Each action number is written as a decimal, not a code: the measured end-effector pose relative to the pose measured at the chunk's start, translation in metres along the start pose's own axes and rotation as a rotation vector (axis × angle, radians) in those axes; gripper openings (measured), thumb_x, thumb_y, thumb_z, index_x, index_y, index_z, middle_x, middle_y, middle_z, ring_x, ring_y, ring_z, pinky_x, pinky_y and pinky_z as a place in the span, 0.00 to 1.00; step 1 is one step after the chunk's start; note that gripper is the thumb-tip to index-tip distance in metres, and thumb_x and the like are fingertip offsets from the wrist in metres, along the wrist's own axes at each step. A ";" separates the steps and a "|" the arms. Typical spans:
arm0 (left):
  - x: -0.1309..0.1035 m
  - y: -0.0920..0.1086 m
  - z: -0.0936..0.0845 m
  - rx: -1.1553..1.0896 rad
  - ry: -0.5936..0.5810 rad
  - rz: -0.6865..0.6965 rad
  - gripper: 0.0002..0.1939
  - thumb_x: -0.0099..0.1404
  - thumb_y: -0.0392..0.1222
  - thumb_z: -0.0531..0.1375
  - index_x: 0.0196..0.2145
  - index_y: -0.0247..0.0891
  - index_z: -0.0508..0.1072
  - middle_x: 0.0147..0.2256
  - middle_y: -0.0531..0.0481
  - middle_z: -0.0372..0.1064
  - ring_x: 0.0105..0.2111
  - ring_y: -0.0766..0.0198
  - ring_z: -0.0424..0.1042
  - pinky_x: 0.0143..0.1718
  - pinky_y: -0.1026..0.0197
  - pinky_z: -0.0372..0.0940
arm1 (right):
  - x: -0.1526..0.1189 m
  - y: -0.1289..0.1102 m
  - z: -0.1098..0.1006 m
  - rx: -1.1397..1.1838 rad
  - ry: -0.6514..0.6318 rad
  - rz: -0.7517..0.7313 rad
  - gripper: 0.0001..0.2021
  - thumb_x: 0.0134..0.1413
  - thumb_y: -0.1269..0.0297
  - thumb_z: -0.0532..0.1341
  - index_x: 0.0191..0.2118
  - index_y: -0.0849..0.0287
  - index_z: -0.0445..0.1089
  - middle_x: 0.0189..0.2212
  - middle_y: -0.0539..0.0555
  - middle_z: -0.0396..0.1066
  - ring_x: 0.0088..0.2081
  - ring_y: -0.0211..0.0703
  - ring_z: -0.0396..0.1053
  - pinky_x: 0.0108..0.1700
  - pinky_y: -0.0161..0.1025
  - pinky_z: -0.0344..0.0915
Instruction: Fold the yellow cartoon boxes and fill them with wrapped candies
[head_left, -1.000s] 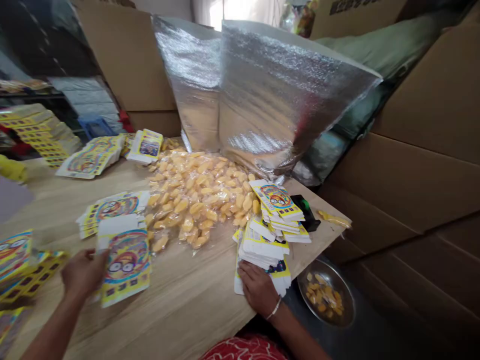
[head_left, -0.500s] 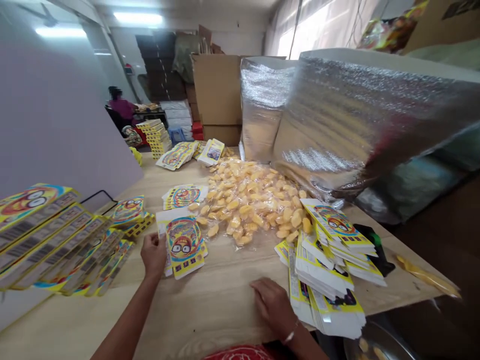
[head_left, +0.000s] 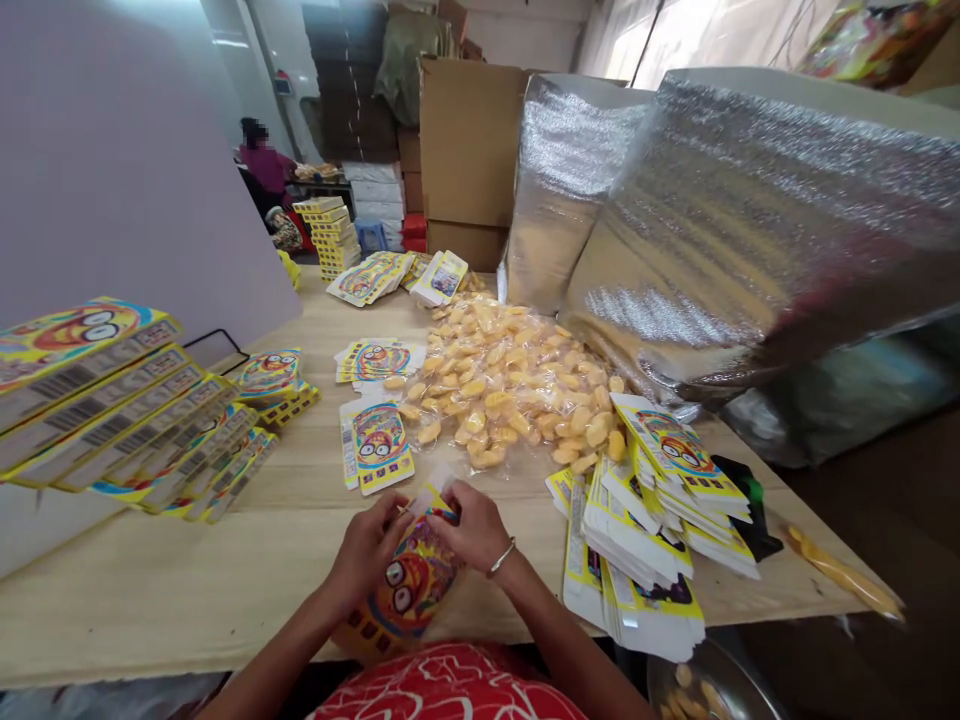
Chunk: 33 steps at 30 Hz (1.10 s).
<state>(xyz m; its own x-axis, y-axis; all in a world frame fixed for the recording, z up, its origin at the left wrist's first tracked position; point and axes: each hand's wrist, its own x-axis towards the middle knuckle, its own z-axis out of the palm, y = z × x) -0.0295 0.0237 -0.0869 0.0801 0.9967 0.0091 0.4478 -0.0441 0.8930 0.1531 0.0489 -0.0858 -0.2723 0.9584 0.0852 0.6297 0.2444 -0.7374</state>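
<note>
A flat yellow cardboard box (head_left: 409, 580) with a cartoon face is between my hands at the table's front edge, tilted, its white flap pointing away from me. My left hand (head_left: 371, 545) grips its upper left side with bent fingers. On the upper right side, my right hand (head_left: 474, 525), with a bracelet at the wrist, pinches the box near the flap. Just beyond them lies another flattened box (head_left: 377, 445). A heap of yellow pieces in clear wrappers (head_left: 517, 385) spreads behind my hands.
Stacked finished boxes (head_left: 135, 420) stand at the left. Fanned flat boxes (head_left: 645, 540) lie at the right edge, near a metal bowl (head_left: 720, 680) below. Silver foil bags (head_left: 712, 240) and a cardboard carton (head_left: 472, 150) stand behind. Far back sits a person (head_left: 262, 165).
My left hand has brought a flat box from the small pile toward me. My right hand has left the bare tabletop and joined it on the box. The view has tilted down.
</note>
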 end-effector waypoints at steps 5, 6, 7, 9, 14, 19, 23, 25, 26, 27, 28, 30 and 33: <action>-0.017 0.003 0.007 0.049 -0.086 0.017 0.13 0.64 0.53 0.53 0.31 0.43 0.69 0.27 0.52 0.73 0.27 0.60 0.71 0.28 0.62 0.62 | -0.011 0.021 -0.005 0.411 -0.375 0.117 0.12 0.40 0.58 0.69 0.25 0.61 0.69 0.21 0.45 0.65 0.24 0.34 0.60 0.27 0.31 0.57; -0.018 0.005 0.007 0.058 -0.107 0.025 0.13 0.64 0.53 0.53 0.31 0.43 0.70 0.28 0.51 0.74 0.28 0.60 0.71 0.29 0.62 0.62 | -0.015 0.023 -0.004 0.504 -0.427 0.129 0.14 0.40 0.56 0.69 0.27 0.61 0.70 0.22 0.46 0.66 0.25 0.34 0.61 0.28 0.32 0.58; -0.018 0.006 0.007 0.070 -0.132 0.036 0.13 0.65 0.53 0.53 0.31 0.43 0.70 0.28 0.52 0.74 0.28 0.60 0.71 0.29 0.62 0.62 | -0.020 0.025 -0.001 0.590 -0.472 0.131 0.15 0.41 0.54 0.69 0.28 0.61 0.71 0.23 0.46 0.67 0.26 0.35 0.62 0.30 0.32 0.59; -0.018 0.010 0.005 0.097 -0.179 0.058 0.12 0.64 0.52 0.53 0.31 0.44 0.70 0.27 0.52 0.73 0.27 0.61 0.71 0.30 0.62 0.62 | -0.029 0.028 0.005 0.741 -0.528 0.107 0.18 0.43 0.50 0.67 0.31 0.61 0.73 0.25 0.46 0.69 0.27 0.36 0.63 0.33 0.34 0.61; -0.018 0.019 0.003 0.215 -0.253 0.056 0.13 0.65 0.51 0.51 0.34 0.45 0.72 0.29 0.48 0.75 0.29 0.57 0.73 0.32 0.60 0.63 | -0.037 0.027 0.004 0.837 -0.481 0.030 0.20 0.47 0.47 0.64 0.34 0.62 0.74 0.28 0.48 0.70 0.31 0.39 0.66 0.38 0.36 0.63; -0.026 0.043 0.002 0.406 -0.268 0.041 0.33 0.50 0.47 0.65 0.53 0.39 0.64 0.48 0.39 0.71 0.44 0.47 0.71 0.42 0.53 0.64 | -0.023 0.008 -0.004 0.872 -0.419 -0.087 0.15 0.47 0.53 0.65 0.36 0.60 0.76 0.32 0.51 0.74 0.34 0.42 0.68 0.43 0.38 0.64; -0.024 0.047 -0.015 0.193 -0.444 0.054 0.18 0.54 0.38 0.59 0.45 0.41 0.69 0.40 0.51 0.75 0.37 0.58 0.73 0.40 0.60 0.65 | -0.012 -0.012 0.010 0.888 -0.480 -0.093 0.13 0.47 0.54 0.65 0.31 0.60 0.75 0.26 0.49 0.71 0.27 0.38 0.65 0.33 0.34 0.62; -0.022 0.036 -0.027 0.027 -0.451 0.022 0.12 0.57 0.38 0.58 0.40 0.39 0.71 0.38 0.51 0.76 0.37 0.59 0.73 0.41 0.61 0.66 | -0.003 -0.021 0.019 0.779 -0.427 -0.140 0.12 0.48 0.55 0.64 0.28 0.60 0.74 0.23 0.48 0.68 0.25 0.36 0.63 0.29 0.33 0.59; -0.021 0.026 -0.034 -0.049 -0.429 -0.012 0.10 0.58 0.39 0.58 0.39 0.39 0.72 0.38 0.51 0.76 0.38 0.58 0.73 0.41 0.61 0.67 | 0.004 -0.024 0.023 0.705 -0.361 -0.162 0.11 0.50 0.56 0.62 0.28 0.60 0.73 0.23 0.48 0.68 0.25 0.36 0.63 0.29 0.32 0.59; -0.021 0.015 -0.042 -0.125 -0.377 -0.057 0.10 0.58 0.41 0.59 0.38 0.38 0.72 0.38 0.50 0.77 0.38 0.57 0.74 0.41 0.60 0.68 | 0.012 -0.026 0.026 0.610 -0.267 -0.164 0.11 0.53 0.57 0.60 0.29 0.60 0.73 0.24 0.49 0.68 0.27 0.37 0.64 0.30 0.33 0.60; -0.021 0.003 -0.050 -0.197 -0.296 -0.113 0.11 0.57 0.44 0.61 0.37 0.37 0.73 0.37 0.49 0.77 0.38 0.55 0.75 0.41 0.59 0.69 | 0.021 -0.026 0.030 0.494 -0.154 -0.139 0.11 0.56 0.58 0.58 0.31 0.60 0.73 0.26 0.50 0.70 0.29 0.38 0.65 0.33 0.34 0.61; -0.026 -0.022 -0.067 -0.328 -0.079 -0.279 0.15 0.53 0.49 0.65 0.35 0.37 0.73 0.33 0.48 0.78 0.35 0.53 0.77 0.39 0.56 0.71 | 0.044 -0.024 0.038 0.230 0.025 -0.020 0.12 0.60 0.61 0.55 0.41 0.61 0.71 0.35 0.56 0.72 0.36 0.43 0.68 0.40 0.38 0.63; -0.037 -0.050 -0.090 -0.484 0.188 -0.578 0.21 0.48 0.51 0.69 0.36 0.38 0.71 0.27 0.48 0.78 0.28 0.50 0.78 0.30 0.53 0.73 | 0.080 -0.021 0.060 0.005 0.035 0.095 0.18 0.56 0.65 0.58 0.52 0.67 0.65 0.48 0.68 0.68 0.46 0.53 0.68 0.46 0.47 0.63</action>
<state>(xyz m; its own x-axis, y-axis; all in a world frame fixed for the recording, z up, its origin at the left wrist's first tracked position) -0.1348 -0.0046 -0.0913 -0.2195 0.8490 -0.4806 -0.0698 0.4777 0.8758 0.0743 0.1116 -0.1038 -0.1860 0.9818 0.0376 0.6480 0.1514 -0.7464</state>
